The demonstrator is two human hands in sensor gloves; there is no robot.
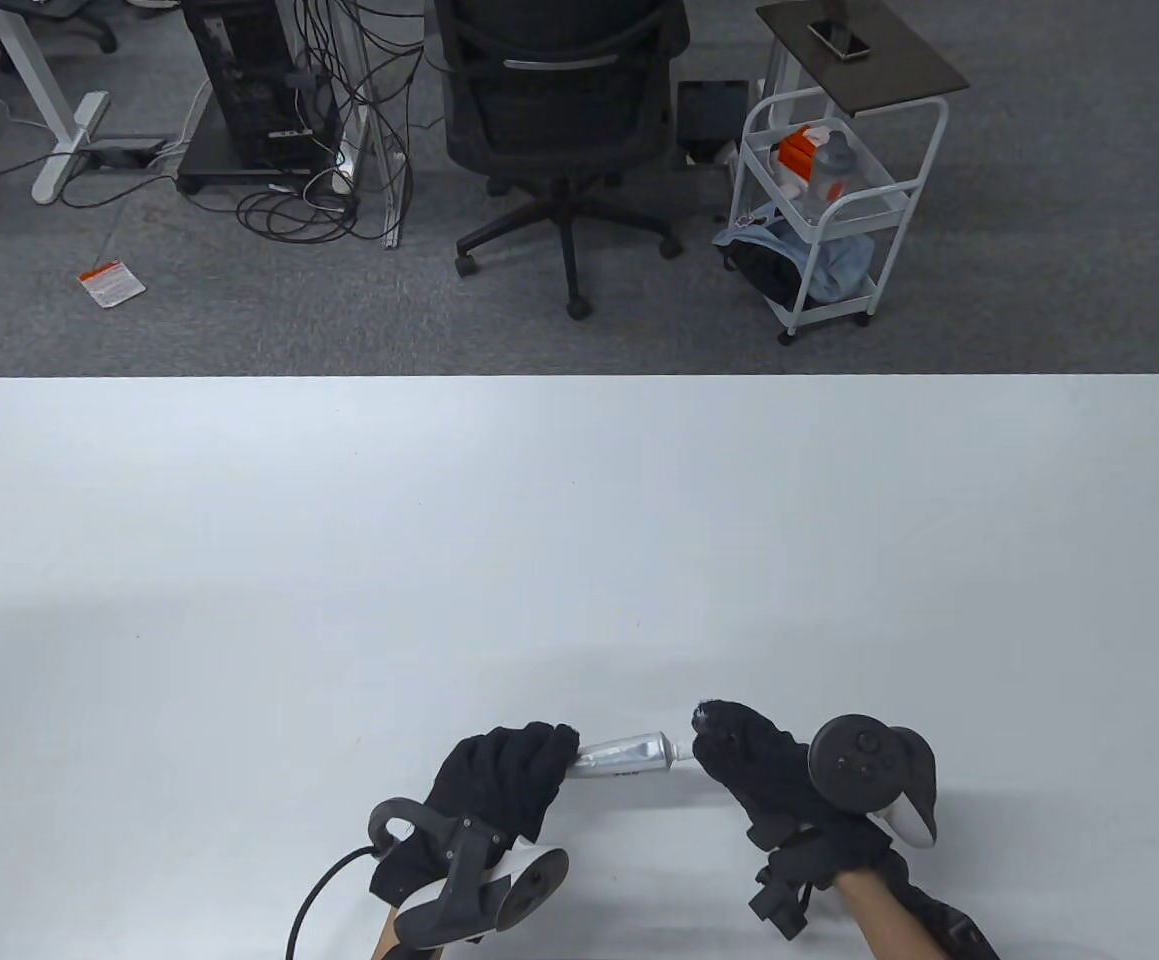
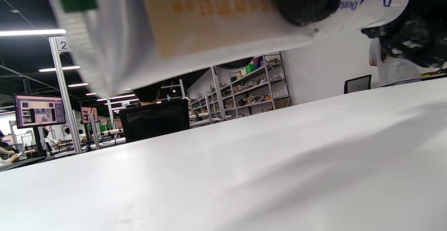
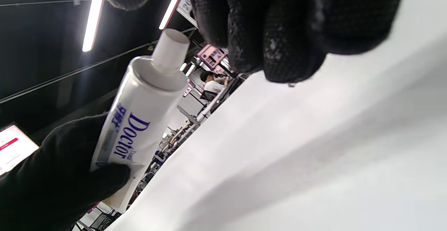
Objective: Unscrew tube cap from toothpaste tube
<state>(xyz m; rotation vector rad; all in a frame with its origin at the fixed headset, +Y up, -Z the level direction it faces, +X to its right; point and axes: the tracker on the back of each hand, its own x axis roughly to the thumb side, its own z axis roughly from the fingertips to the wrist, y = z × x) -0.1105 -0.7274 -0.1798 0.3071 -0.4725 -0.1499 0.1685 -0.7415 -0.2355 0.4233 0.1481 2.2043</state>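
Note:
A small white toothpaste tube [image 1: 624, 755] printed "Doctor" is held just above the table near its front edge. My left hand [image 1: 539, 760] grips the tube's flat tail end, and the tube fills the top of the left wrist view [image 2: 209, 21]. My right hand [image 1: 714, 745] sits at the tube's other end. In the right wrist view the narrow white cap [image 3: 171, 47] stands on the tube [image 3: 136, 119] between my right thumb and fingers [image 3: 279, 32], with a gap on each side. The right fingers do not touch the cap there.
The white table [image 1: 579, 550] stretches far beyond the hands. Behind its far edge on the floor stand an office chair [image 1: 559, 110] and a white trolley [image 1: 829, 200].

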